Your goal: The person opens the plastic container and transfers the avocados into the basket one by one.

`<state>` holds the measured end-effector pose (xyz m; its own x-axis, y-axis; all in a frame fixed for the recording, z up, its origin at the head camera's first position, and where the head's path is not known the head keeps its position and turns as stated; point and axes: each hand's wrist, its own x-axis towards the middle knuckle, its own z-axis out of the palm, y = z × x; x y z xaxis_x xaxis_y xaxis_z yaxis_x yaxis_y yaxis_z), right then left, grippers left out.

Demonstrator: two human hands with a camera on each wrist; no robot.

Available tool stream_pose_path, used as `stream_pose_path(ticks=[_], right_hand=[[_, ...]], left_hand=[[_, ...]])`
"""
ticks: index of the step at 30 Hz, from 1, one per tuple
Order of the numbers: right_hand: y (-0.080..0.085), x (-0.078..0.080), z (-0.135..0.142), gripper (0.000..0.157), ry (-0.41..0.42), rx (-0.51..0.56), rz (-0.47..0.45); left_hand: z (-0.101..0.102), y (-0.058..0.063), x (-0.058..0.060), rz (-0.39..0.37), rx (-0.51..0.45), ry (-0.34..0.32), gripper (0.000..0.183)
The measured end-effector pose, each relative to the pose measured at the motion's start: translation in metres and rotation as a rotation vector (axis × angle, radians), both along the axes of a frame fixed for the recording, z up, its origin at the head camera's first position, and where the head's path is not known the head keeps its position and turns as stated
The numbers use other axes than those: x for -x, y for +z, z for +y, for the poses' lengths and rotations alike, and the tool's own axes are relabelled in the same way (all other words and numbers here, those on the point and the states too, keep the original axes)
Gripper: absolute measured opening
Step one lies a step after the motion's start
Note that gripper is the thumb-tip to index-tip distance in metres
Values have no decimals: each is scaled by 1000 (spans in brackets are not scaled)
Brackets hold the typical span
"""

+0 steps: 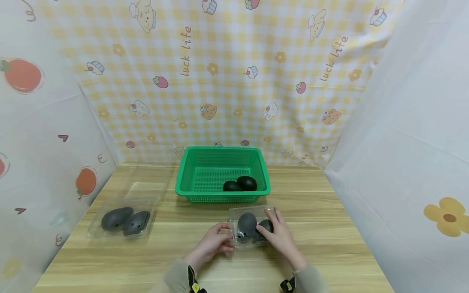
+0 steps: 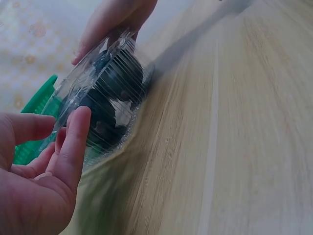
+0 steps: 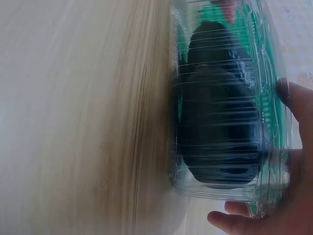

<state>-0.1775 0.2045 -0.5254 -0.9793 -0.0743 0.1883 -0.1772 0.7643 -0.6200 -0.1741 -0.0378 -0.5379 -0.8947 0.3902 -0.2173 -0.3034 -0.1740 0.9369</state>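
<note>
A clear plastic clamshell box (image 1: 242, 244) stands on the table in front of me, with its ridged wall facing the right wrist view. Two dark, egg-shaped avocados (image 1: 247, 224) lie inside, the right one partly covered by my hand. My right hand (image 1: 280, 236) grips the box's right end, thumb over the top and fingers spread along the far corner. At the left edge, my left hand (image 1: 216, 244) has bent fingers and thumb at the rim, pinching it. In the left wrist view, its fingertips (image 2: 80, 115) overlap the plastic.
Behind the box stands a green basket (image 1: 183, 193) with two black avocados (image 1: 239, 185) in its right part. To the left lies another clear box (image 1: 95, 228), its lid (image 1: 148, 185) open backward, holding two dark egg-shaped avocados (image 1: 117, 218). A patterned cloth (image 1: 227, 93) hangs behind the table.
</note>
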Motion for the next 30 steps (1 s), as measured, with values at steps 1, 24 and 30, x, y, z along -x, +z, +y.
stream_pose_path(ticks=[1,24,30], right_hand=[[1,0,-2,71,9,0,-5],[12,-5,-39,70,222,14,-78],[16,-6,-47,71,267,11,-96]], left_hand=[[-2,0,0,6,3,2,37],[-62,-1,-1,65,69,44,41],[-77,-2,0,47,88,42,43]])
